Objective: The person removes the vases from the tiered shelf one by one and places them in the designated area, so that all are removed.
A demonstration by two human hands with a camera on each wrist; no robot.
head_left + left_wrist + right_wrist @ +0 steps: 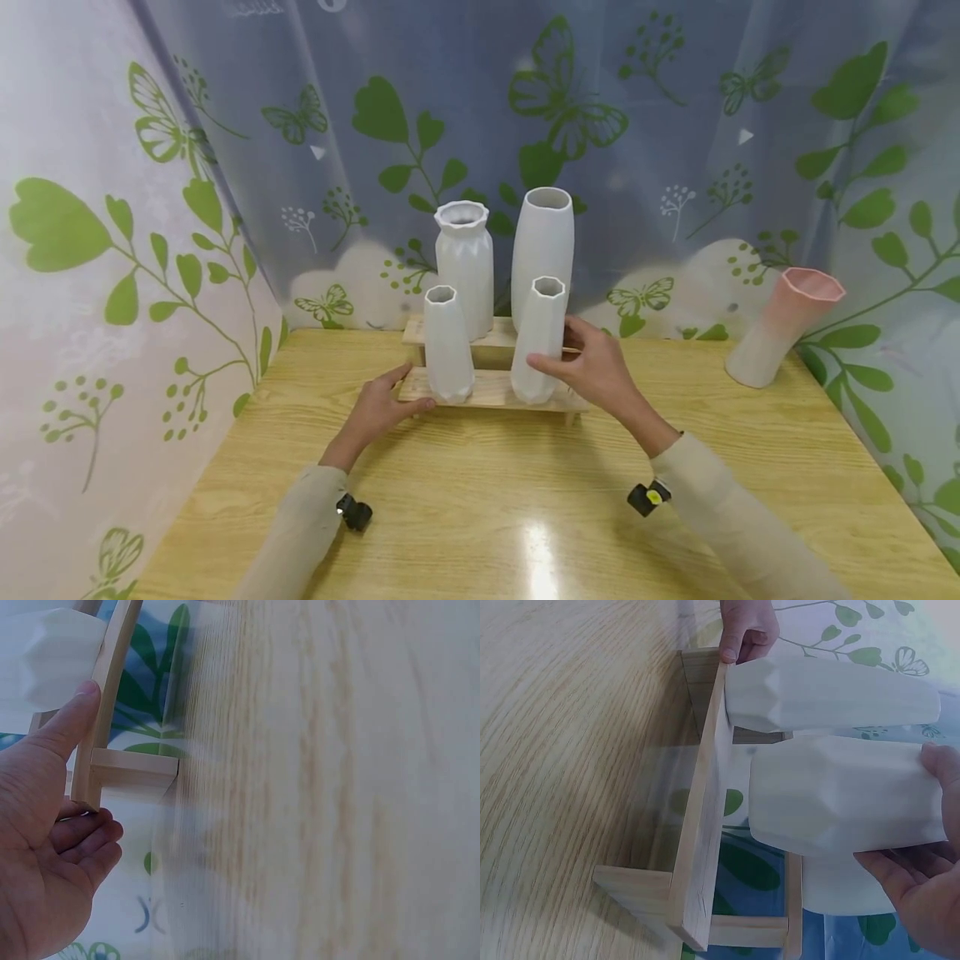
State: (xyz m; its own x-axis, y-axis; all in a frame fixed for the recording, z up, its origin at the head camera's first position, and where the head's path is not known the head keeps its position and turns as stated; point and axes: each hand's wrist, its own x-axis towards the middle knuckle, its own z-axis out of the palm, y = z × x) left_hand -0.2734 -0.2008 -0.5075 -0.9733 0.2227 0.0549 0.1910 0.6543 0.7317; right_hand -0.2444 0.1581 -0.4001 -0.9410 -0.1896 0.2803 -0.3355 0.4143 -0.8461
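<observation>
A two-step wooden stand [495, 390] bears white vases. My left hand [381, 408] grips the left end of its lower board, thumb on top and fingers curled by the end, as the left wrist view shows. My right hand [600, 367] holds a slim faceted white vase [538, 342] over the right part of that board. In the right wrist view a small gap shows between this vase's base and the board. A similar slim vase [448, 346] stands at the lower step's left. On the upper step are a fluted-rim vase [465, 267] and a tall smooth vase [543, 237].
A pink-and-white vase [783, 329] stands at the table's right rear. The wood-grain table [465, 508] stretches in front of the stand. Behind it and along both sides hang curtains [465, 100] printed with leaves and butterflies.
</observation>
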